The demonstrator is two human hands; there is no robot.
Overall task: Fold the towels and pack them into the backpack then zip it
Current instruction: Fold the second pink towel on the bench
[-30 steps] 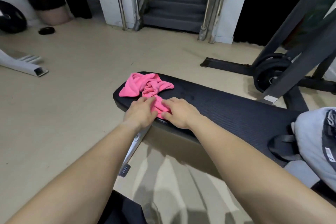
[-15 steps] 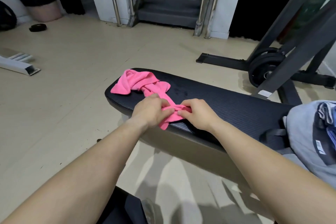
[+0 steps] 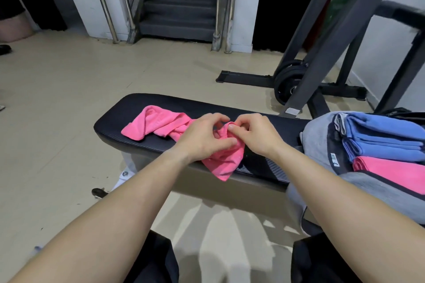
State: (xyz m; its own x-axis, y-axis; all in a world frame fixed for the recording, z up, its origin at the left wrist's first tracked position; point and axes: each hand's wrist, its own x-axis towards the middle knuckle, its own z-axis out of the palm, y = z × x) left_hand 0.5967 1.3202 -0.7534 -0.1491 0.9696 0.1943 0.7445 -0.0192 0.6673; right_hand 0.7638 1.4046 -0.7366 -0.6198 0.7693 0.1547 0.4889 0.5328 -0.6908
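Note:
A crumpled pink towel (image 3: pixel 158 124) lies across the black padded bench (image 3: pixel 115 122). My left hand (image 3: pixel 202 138) grips its near end, thumb and fingers curled round the bunched cloth. My right hand (image 3: pixel 255 133) pinches the same end just to the right, fingertips on a fold. A corner of the towel hangs over the bench's front edge. At the right a grey backpack (image 3: pixel 317 142) lies open on the bench. Inside it sit folded blue towels (image 3: pixel 386 138) and a folded pink towel (image 3: pixel 391 170).
A weight rack with black plates (image 3: pixel 287 82) stands behind the bench on the right. Grey stairs (image 3: pixel 181 7) with metal rails rise at the back. Beige floor (image 3: pixel 57 103) spreads to the left. My dark-clothed knees (image 3: pixel 156 264) are below the bench.
Both hands have pulled the towel's near end to the right along the bench and gathered it up. My view has swung right, so the open backpack with its folded towels shows more.

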